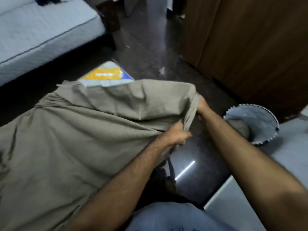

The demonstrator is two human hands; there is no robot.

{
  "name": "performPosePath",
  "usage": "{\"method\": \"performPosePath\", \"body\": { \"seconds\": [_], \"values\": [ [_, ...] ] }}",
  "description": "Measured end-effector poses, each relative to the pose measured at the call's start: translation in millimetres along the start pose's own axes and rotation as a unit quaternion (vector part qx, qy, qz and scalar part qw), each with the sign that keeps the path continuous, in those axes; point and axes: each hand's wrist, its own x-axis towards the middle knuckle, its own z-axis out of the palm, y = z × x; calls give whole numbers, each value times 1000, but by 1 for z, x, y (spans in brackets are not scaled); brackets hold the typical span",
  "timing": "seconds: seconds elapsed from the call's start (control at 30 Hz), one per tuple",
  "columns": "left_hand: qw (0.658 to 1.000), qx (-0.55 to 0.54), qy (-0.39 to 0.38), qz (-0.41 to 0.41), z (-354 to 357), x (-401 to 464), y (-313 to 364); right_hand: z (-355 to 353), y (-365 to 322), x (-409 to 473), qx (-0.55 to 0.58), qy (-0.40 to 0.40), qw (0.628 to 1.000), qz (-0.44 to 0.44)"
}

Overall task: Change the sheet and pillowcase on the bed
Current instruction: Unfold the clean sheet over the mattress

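left hand (176, 135) and right hand (202, 106) each grip the gathered edge of a grey-brown sheet (75, 130), fingers curled into the fabric. sheet spreads over the dark floor (200, 155), beside the bare mattress (41, 30).

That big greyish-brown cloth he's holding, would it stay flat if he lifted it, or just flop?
Probably flop: the cloth already sags in soft folds and bunches where the left hand and right hand grip its edge. It looks thin, so likely light for its size. Lifted by one edge, the rest would probably drag on the dark floor.
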Motion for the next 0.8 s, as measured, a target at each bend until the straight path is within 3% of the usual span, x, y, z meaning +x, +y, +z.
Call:
{"method": "performPosePath", "body": {
  "seconds": [0.13, 0.2, 0.27, 0.33, 0.4, 0.5, 0.67, 0.7, 0.73, 0.8],
  "values": [
    [995, 57, -74, -41, -2, 1, -10, -19, 35, 0, -164, -31, 986, -21],
    [999, 41, -6, -28, -10, 10, -16, -26, 49, -10, -204, -69, 975, -51],
    [988, -9, 151, 1, -18, 20, -23, -28, 43, -25, -205, -76, 973, -81],
    [954, 30, 296, 46, -34, 26, -30, -28, 37, -40, -197, -87, 968, -130],
    [944, 80, 302, 107, -50, 35, -31, -24, 33, -52, -201, -111, 959, -169],
    [943, 67, 248, 212, -68, 41, -19, -14, 33, -63, -147, -112, 966, -183],
    [847, 58, 404, 340, -91, 39, 5, -8, 36, -80, -72, -69, 976, -192],
    [858, 62, 376, 345, -95, 43, 9, -6, 34, -83, -49, -74, 977, -193],
    [889, 71, 303, 336, -97, 49, 12, -4, 31, -87, -33, -78, 977, -197],
    [956, 88, 85, 268, -99, 50, 17, 1, 21, -95, 32, -75, 977, -199]
  ]
}}
